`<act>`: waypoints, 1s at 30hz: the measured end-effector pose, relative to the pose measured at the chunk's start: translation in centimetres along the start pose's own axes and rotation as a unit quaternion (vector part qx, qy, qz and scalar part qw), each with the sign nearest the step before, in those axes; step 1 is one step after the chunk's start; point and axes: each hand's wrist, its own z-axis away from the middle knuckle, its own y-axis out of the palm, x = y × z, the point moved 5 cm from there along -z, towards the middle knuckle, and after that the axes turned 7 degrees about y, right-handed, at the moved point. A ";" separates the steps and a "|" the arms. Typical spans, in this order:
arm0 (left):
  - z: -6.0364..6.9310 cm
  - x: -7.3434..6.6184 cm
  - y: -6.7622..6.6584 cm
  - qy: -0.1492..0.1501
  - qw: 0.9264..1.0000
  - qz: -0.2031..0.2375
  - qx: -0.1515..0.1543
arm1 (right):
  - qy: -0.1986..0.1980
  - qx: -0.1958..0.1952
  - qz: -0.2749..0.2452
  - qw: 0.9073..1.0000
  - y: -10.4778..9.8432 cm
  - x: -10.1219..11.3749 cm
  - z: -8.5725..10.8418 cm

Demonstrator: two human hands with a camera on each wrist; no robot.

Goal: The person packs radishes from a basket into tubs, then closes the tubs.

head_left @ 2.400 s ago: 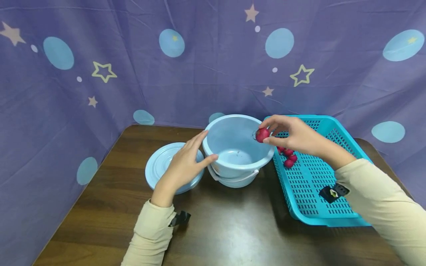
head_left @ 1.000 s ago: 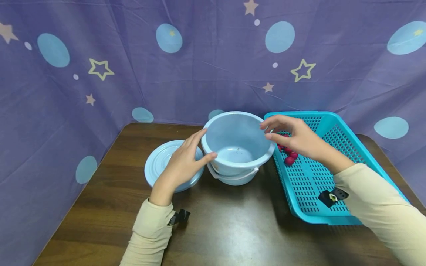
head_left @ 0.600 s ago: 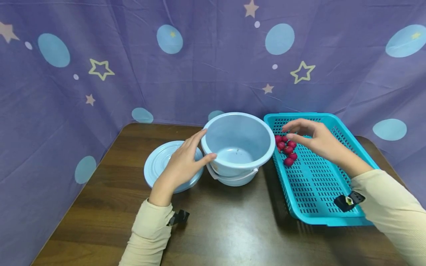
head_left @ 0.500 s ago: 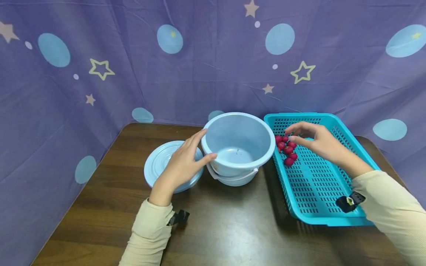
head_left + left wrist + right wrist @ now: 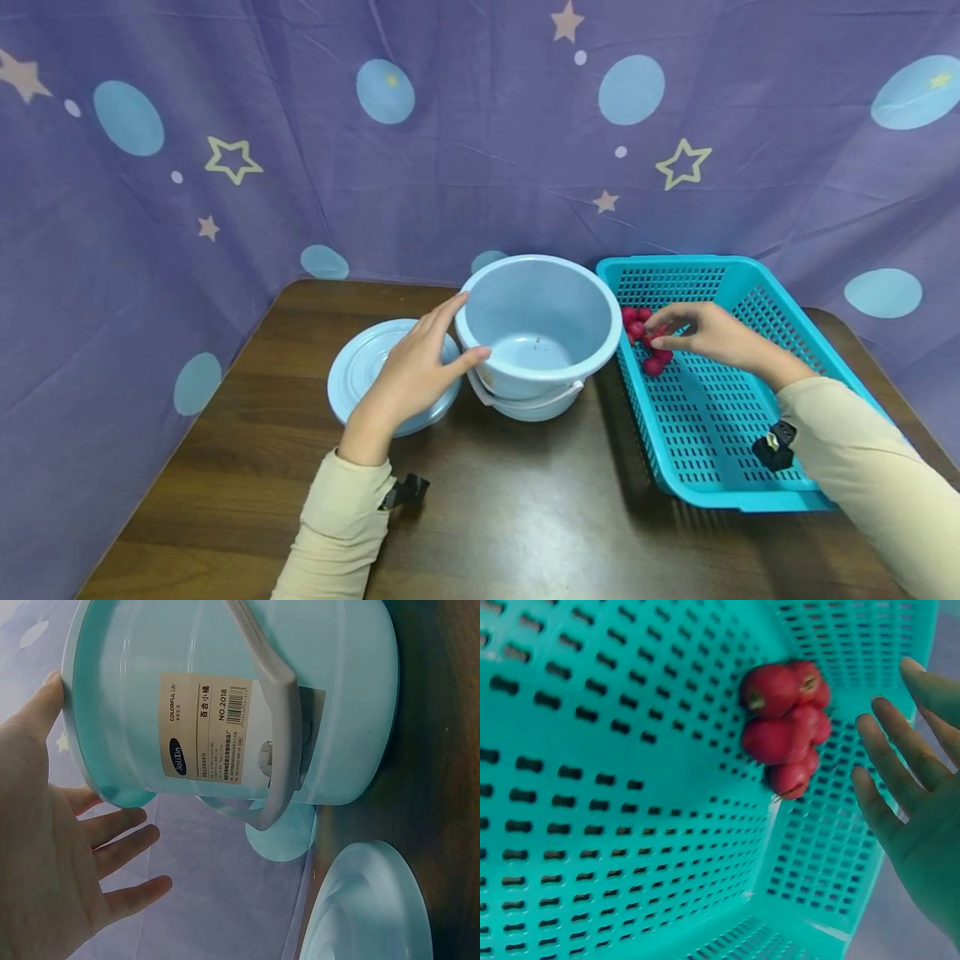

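In the head view my left hand (image 5: 416, 371) rests at the left rim of a light blue bucket (image 5: 536, 386), its fingers straight and spread. The left wrist view shows the thumb on the rim and the other fingers (image 5: 127, 847) stretched out beside the bucket's wall. My right hand (image 5: 705, 335) reaches over a small heap of red radishes (image 5: 652, 367) in the turquoise basket (image 5: 660, 467). Its thumb and fingertips lie close to them, partly hiding some. In the right wrist view the fingers (image 5: 904, 746) extend apart from the radishes (image 5: 772, 739), holding nothing.
A round light blue lid (image 5: 360, 367) lies on the wooden table (image 5: 510, 500), left of the bucket and partly behind my left hand. The bucket's white handle (image 5: 536, 405) hangs down in front. Small dark specks show on the bucket's floor. A purple curtain (image 5: 480, 167) hangs behind.
My right hand held a radish over the bucket earlier, then was without it. It has since moved right and down to the radishes in the basket. My left hand has stayed at the rim.
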 end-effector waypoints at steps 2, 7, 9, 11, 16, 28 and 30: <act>0.0 0.0 0.0 -0.002 1.000 0.002 0.001 | 0.006 0.009 0.005 1.000 0.2 -0.7 -0.2; 0.1 0.0 0.1 -0.002 1.000 0.003 0.001 | 0.011 0.021 0.016 1.000 0.7 -2.0 -0.4; 0.1 0.0 0.1 0.000 1.000 0.003 0.001 | 0.010 0.023 0.018 1.000 0.8 -2.5 -0.4; 0.0 0.0 0.1 0.001 1.000 0.002 0.001 | 0.009 0.023 0.016 1.000 1.0 -2.8 -0.4; 0.1 0.0 0.0 0.001 1.000 0.001 0.001 | -0.010 0.026 0.012 1.000 1.5 -3.2 -0.4; 0.0 0.0 0.0 -0.002 1.000 0.003 0.002 | 0.005 0.064 0.006 0.998 3.1 -3.4 -0.6; 0.0 0.0 0.0 -0.001 1.000 0.004 0.003 | 0.008 0.076 0.004 0.997 3.4 -3.3 -0.7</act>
